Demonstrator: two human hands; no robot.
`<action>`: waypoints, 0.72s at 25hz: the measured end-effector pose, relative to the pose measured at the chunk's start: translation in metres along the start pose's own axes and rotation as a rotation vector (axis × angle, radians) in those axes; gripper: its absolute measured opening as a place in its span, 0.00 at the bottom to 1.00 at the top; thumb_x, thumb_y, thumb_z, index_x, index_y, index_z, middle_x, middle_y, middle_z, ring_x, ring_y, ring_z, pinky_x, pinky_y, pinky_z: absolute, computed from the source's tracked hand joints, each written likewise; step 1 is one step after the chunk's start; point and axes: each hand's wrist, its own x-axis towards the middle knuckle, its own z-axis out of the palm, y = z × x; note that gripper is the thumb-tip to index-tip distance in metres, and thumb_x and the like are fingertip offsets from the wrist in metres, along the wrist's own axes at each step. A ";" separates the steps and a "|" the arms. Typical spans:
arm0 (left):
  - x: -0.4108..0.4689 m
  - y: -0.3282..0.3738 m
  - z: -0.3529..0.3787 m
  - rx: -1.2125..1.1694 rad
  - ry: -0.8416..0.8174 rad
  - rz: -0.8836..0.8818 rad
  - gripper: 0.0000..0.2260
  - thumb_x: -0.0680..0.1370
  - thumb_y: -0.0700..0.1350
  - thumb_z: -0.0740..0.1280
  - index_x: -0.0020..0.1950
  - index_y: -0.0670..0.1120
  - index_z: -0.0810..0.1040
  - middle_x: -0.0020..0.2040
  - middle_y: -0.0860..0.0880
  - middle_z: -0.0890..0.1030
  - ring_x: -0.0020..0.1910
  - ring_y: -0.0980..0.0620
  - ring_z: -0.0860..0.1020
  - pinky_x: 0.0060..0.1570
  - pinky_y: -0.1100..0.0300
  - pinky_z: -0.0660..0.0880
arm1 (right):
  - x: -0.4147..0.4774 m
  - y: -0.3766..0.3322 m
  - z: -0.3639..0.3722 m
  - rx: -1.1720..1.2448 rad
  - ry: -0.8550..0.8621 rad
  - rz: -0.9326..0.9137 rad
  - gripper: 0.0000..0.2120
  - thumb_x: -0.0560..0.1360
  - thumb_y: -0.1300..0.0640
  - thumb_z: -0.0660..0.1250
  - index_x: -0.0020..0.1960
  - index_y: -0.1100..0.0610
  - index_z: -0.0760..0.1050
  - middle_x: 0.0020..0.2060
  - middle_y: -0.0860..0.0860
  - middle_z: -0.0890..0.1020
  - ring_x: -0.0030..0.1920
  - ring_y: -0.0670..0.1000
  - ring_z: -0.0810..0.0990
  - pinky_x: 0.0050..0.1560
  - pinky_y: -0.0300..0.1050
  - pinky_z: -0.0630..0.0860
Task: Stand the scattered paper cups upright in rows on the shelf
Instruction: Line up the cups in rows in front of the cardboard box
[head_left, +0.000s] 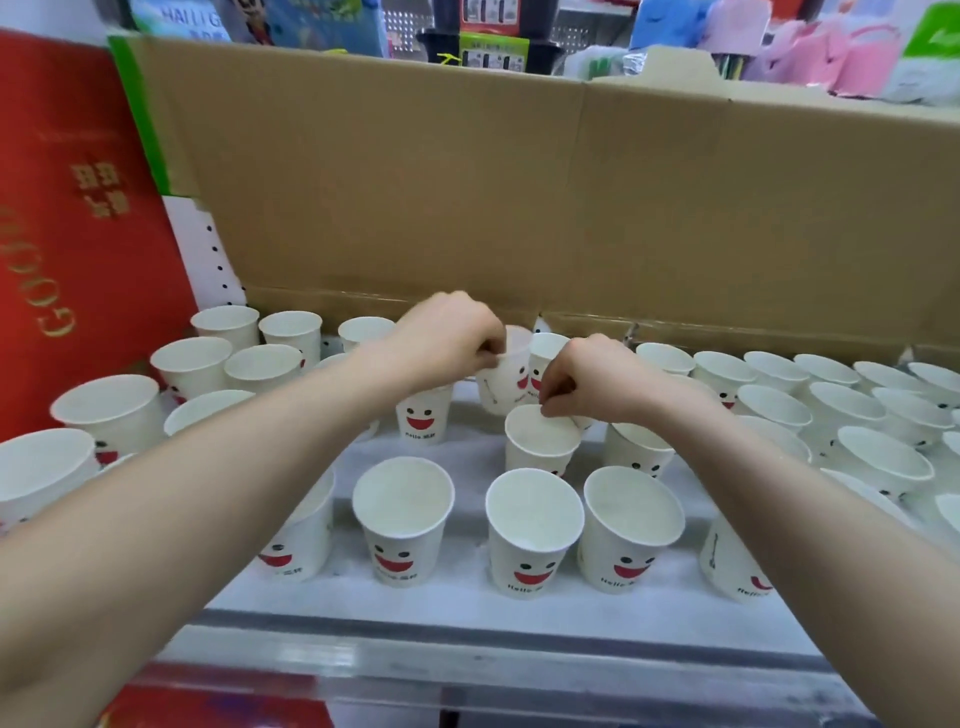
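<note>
Pinching the rim of a tilted paper cup (505, 366), the left hand (447, 338) sits beside the right hand (587, 376), which pinches the rim of an upright cup (540, 449) on the shelf (467, 597).

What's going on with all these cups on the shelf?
A person is arranging smiley-face paper cups on a shelf in front of a cardboard sheet. The left hand pinches the rim of a tilted cup, and the right hand pinches the rim of an upright cup. Most cups around them stand upright in rough rows.
</note>
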 end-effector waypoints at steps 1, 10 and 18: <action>-0.006 -0.006 -0.010 -0.054 0.049 -0.016 0.05 0.76 0.48 0.68 0.50 0.53 0.82 0.47 0.53 0.83 0.48 0.49 0.79 0.45 0.56 0.76 | 0.001 -0.001 -0.001 0.019 -0.006 0.022 0.04 0.71 0.56 0.71 0.44 0.51 0.85 0.36 0.45 0.83 0.37 0.47 0.77 0.32 0.35 0.70; -0.102 -0.067 -0.067 -0.273 0.048 -0.022 0.04 0.74 0.45 0.72 0.48 0.53 0.83 0.43 0.61 0.83 0.45 0.63 0.79 0.50 0.58 0.76 | 0.022 -0.048 0.002 0.232 -0.108 0.176 0.07 0.70 0.56 0.70 0.47 0.50 0.82 0.31 0.44 0.84 0.34 0.40 0.77 0.35 0.35 0.74; -0.140 -0.095 -0.047 -0.153 -0.063 -0.088 0.05 0.75 0.48 0.71 0.46 0.59 0.81 0.42 0.58 0.81 0.42 0.62 0.76 0.44 0.60 0.71 | 0.024 -0.076 0.002 0.346 -0.132 0.199 0.06 0.70 0.59 0.69 0.45 0.54 0.83 0.31 0.46 0.85 0.32 0.43 0.75 0.37 0.39 0.72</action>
